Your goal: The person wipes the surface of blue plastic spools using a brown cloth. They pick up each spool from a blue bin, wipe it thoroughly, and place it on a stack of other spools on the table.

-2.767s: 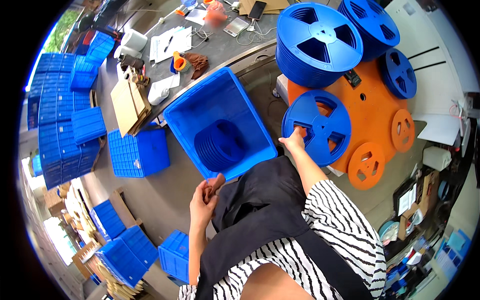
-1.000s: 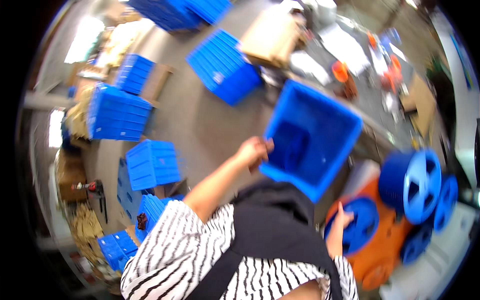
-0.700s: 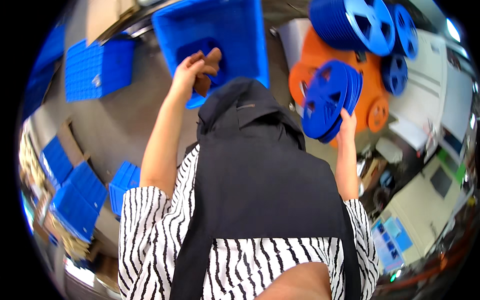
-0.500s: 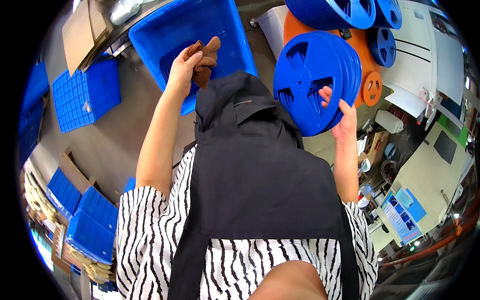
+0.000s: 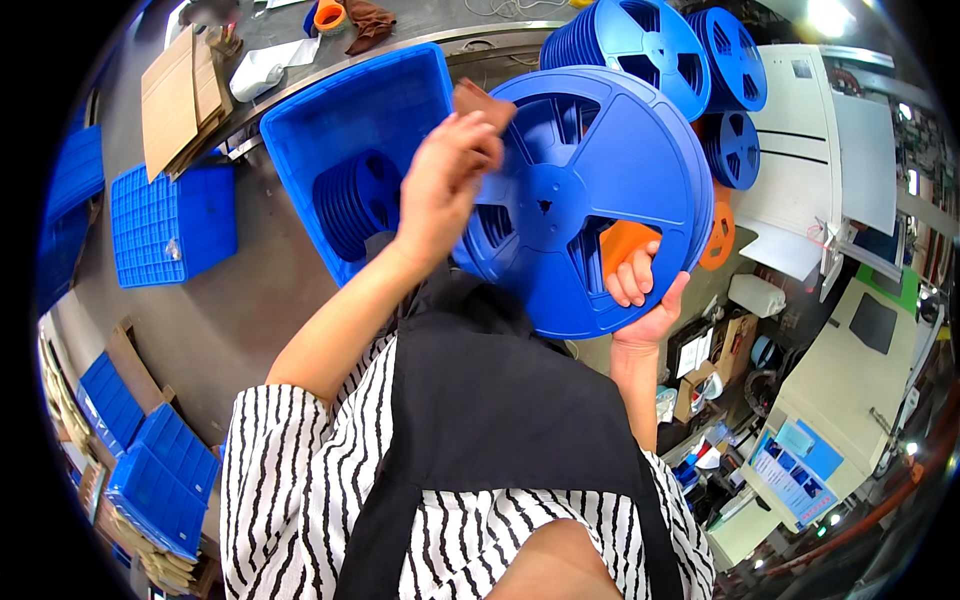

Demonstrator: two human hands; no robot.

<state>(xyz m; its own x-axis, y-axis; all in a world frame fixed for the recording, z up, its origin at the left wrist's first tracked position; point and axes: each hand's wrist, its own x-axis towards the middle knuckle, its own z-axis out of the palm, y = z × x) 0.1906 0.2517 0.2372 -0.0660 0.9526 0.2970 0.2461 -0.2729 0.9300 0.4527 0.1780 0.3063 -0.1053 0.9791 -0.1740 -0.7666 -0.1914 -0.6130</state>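
A large blue plastic reel (image 5: 555, 265) with cut-out windows stands tilted before my chest, with at least one more rim close behind it. My right hand (image 5: 645, 295) grips it at the lower right edge, fingers showing through a window and thumb on the outer rim. In my left hand (image 5: 450, 185) a brown cloth (image 5: 484, 106) is bunched, its end lying against the reel's upper left rim; that hand is slightly blurred. Past my left wrist, a stack of smaller blue reels (image 5: 365, 200) sits inside a blue plastic bin (image 5: 300, 200).
More blue reels (image 5: 665, 55) stand at the back right, beside an orange part (image 5: 718, 238). Along the far side runs a workbench (image 5: 440, 22) with another brown cloth (image 5: 371, 25). Cardboard sheets (image 5: 180, 95) lean at its left, above a blue crate (image 5: 170, 225).
The reel has come leftward and closer to my chest with my right hand on it. My left hand has brought the brown cloth from over the bin rightward onto the reel's rim.
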